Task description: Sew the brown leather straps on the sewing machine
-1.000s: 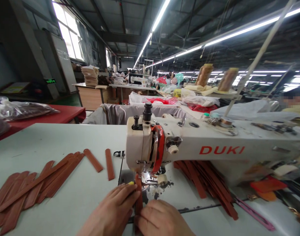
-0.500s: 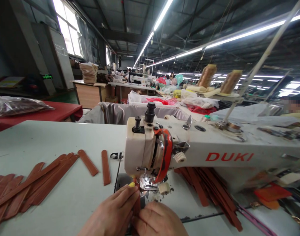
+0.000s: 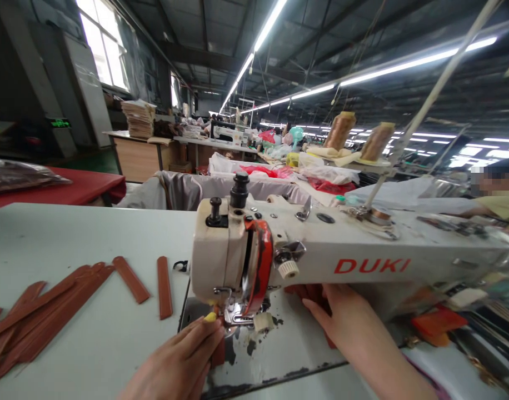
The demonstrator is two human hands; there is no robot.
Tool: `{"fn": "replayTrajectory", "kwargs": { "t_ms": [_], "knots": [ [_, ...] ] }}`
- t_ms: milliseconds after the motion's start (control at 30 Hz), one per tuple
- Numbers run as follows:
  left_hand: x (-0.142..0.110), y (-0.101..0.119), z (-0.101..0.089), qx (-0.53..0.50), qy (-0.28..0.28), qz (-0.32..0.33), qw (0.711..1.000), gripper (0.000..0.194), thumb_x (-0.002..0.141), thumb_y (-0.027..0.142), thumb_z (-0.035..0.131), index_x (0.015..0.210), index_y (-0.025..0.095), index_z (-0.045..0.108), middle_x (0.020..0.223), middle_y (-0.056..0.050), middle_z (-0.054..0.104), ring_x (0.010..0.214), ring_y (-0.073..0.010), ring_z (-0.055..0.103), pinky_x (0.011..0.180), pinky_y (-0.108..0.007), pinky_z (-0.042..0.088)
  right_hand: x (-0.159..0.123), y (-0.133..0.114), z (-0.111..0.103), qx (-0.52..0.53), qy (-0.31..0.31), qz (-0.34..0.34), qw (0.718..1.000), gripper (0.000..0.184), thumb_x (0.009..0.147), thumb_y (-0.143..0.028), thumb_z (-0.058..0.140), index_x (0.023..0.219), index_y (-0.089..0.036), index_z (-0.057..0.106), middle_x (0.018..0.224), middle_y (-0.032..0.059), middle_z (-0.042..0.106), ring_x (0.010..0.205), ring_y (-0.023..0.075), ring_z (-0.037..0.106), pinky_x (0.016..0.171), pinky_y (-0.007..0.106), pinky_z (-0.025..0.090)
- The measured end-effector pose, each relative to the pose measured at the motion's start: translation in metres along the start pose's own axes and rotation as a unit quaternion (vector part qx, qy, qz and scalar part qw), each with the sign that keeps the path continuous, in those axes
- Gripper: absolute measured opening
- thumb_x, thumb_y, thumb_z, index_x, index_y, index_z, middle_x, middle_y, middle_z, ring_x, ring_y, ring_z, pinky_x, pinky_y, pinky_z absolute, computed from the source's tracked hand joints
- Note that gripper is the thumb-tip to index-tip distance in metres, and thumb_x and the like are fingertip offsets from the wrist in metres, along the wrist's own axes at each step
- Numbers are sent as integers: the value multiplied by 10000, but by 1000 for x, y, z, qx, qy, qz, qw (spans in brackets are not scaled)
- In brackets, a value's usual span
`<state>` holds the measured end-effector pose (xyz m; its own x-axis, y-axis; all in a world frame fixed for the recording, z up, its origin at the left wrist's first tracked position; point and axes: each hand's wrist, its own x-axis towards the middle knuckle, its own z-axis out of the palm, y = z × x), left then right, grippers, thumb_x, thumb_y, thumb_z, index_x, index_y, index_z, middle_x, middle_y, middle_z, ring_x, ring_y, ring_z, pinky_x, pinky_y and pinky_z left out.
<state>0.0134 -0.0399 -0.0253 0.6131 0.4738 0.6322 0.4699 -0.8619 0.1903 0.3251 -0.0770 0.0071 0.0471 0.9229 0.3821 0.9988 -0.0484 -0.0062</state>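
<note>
Left hand (image 3: 175,358) was closed on a leather strip (image 3: 218,353), which stood under the presser foot (image 3: 239,318) of the white sewing machine (image 3: 321,247). A yellow fingertip cover (image 3: 210,316) showed on one finger. Right hand (image 3: 342,314) was open, its fingers (image 3: 315,307) stretched out at a pile of brown strips (image 3: 308,291), partly hidden behind the machine's arm; contact could not be told. More strips lay fanned out on the pale table (image 3: 79,233), left of the machine, with two lying apart nearest it. Two thread cones (image 3: 340,130) stood above the machine. A co-worker's yellow sleeve (image 3: 504,208) showed far right.
</note>
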Motion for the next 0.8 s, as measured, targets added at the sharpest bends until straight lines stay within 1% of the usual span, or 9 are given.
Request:
{"fn": "replayTrajectory", "kwargs": {
  "t_ms": [100,233,333,433,500,600,667,733,800],
  "knots": [
    [3,1,-6,44,-36,31,998,323,960,161,383,1234,164,554,1178,-65,678,1088,-156,655,1036,-186,428,10,-1,1,-10,-53,-8,999,265,829,-160,530,1070,-130,637,994,154,719,903,345,699,797,484,560],
    [4,2,-9,83,-62,50,993,371,922,97,355,1247,112,533,1211,-85,660,1158,-161,613,1097,-216,364,14,-1,-10,-5,-67,-22,997,317,772,-122,470,1000,-173,685,898,104,749,787,311,726,700,424,577],
    [4,2,-9,96,-61,52,992,378,919,92,338,1245,100,530,1210,-92,661,1154,-164,613,1094,-219,374,8,2,-22,-25,-23,-37,999,341,793,-164,408,917,-207,723,776,71,752,647,288,725,576,401,575],
    [6,3,-7,87,-52,43,994,375,897,96,353,1213,112,554,1179,-94,672,1107,-157,638,1062,-195,405,-3,7,-31,-22,44,-60,997,314,804,-235,434,882,-223,738,763,54,751,602,252,716,546,363,579],
    [6,3,-7,67,-41,31,996,371,879,109,383,1204,131,562,1172,-90,672,1083,-155,649,1035,-183,431,-10,12,-35,-14,58,-60,996,287,786,-267,480,896,-222,741,740,43,737,571,229,700,527,334,571],
    [6,-1,-11,30,-28,2,999,382,878,102,395,1209,178,568,1187,-63,666,1056,-151,661,968,-178,495,-16,19,-41,5,10,-46,999,291,777,-287,490,914,-238,742,800,43,740,604,220,701,506,310,538],
    [8,-10,-14,17,-20,-36,999,365,892,84,353,1144,177,600,1116,-73,682,969,-164,689,846,-197,568,-18,19,-46,21,-39,-15,999,279,785,-297,455,827,-243,725,836,52,734,637,226,692,525,317,506],
    [15,-23,-14,28,-44,-66,996,371,896,67,295,1017,155,634,979,-98,693,862,-201,696,759,-283,598,-20,14,-50,56,-94,28,994,262,783,-292,427,737,-235,679,748,42,699,609,219,647,541,321,459],
    [24,-35,-11,43,-92,-61,993,396,874,46,277,933,153,654,878,-99,685,823,-235,680,777,-380,584,-23,4,-51,149,-177,50,971,248,783,-264,404,724,-229,643,648,12,645,578,196,603,535,296,423]
  ]
}}
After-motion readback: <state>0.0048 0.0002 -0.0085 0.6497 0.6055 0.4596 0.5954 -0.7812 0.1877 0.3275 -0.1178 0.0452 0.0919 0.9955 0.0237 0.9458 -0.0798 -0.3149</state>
